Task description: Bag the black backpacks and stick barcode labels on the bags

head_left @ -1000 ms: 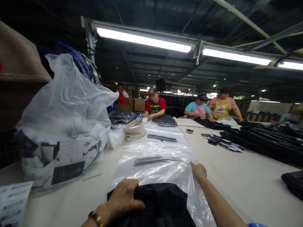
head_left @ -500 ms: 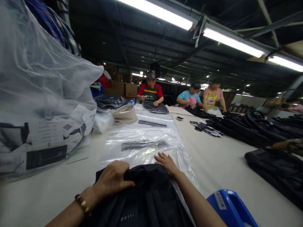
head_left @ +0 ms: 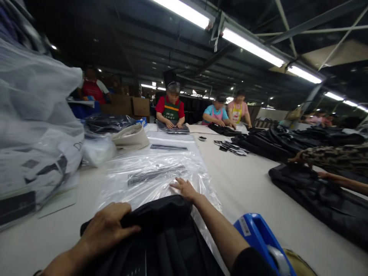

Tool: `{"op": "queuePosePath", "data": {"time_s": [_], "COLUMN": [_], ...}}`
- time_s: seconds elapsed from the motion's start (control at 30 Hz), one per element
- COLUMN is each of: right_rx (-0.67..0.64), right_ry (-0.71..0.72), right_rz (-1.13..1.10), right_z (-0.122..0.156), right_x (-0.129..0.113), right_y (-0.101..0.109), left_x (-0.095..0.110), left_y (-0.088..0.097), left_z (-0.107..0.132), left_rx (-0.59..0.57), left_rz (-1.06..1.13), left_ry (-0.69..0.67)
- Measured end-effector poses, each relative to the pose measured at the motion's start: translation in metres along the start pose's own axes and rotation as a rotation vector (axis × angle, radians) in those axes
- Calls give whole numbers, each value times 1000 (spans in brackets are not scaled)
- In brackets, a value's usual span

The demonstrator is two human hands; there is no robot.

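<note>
A black backpack [head_left: 161, 230] with small pale lettering lies in front of me at the bottom of the view. My left hand [head_left: 107, 226] is closed over its upper left edge, the thumb lying on the front fabric. Beyond the bag's top, clear plastic bags [head_left: 155, 165] with dark printed panels are stacked flat on the table. My right hand [head_left: 185, 189] rests on this plastic beside the bag's upper right corner, fingers apart and holding nothing. Part of the plastic runs down along the bag's right side.
A blue plastic tool [head_left: 253, 234] stands right of my forearm. Large filled plastic sacks [head_left: 40, 126] are at left, beside a beige fabric piece [head_left: 132, 137]. Another person's hands touch a black bag [head_left: 316, 191] at right. Tags [head_left: 231, 147] and several people are farther back.
The view has turned rightward, so most things sit farther left. My left hand still grips the backpack, and my right hand stays on the plastic. At right, a co-worker's arms have come further into view.
</note>
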State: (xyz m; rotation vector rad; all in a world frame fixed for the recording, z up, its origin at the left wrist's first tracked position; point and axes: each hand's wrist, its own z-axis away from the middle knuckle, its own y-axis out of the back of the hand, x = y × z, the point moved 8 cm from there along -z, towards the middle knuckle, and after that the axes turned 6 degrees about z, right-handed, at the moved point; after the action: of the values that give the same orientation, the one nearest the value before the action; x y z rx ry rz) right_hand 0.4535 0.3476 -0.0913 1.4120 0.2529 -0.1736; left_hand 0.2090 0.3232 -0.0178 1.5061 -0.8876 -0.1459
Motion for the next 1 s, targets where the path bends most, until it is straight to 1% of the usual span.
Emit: {"op": "queuePosePath", "data": {"time_s": [0.07, 0.17, 0.27, 0.33, 0.43, 0.6, 0.73, 0.83, 0.9, 1.0], "right_rx": [-2, 55, 159, 220, 262, 223, 190, 207, 262, 404], "right_ry": [81, 122, 138, 157, 196, 280, 270, 244, 194, 55], "right_rz": [-12, -33, -62, -81, -104, -164, -188, -232, -280, -375], "right_z": [4, 5, -2, -10, -17, -13, -10, -16, -25, -43], "right_x": [-5, -12, -21, -28, -32, -22, -15, -17, -15, -1], "right_y": [-7, -13, -9, -4, 2, -3, -13, -11, -2, 24], "left_x": [0, 5, 15, 18, 17, 24, 28, 28, 28, 25], "left_y": [-4, -5, -2, -1, -1, 4, 9, 9, 7, 2], "left_z": [-1, -1, 0, 1, 2, 7, 9, 9, 8, 5], "left_rx": [-25, -60, -84, -85, -61, 69, 125, 131, 101, 9], "left_rz": [-18, -34, -61, -80, -100, -132, -110, -109, -118, -130], "left_ry": [18, 7, -36, -47, -59, -197, -257, -254, -239, -176]}}
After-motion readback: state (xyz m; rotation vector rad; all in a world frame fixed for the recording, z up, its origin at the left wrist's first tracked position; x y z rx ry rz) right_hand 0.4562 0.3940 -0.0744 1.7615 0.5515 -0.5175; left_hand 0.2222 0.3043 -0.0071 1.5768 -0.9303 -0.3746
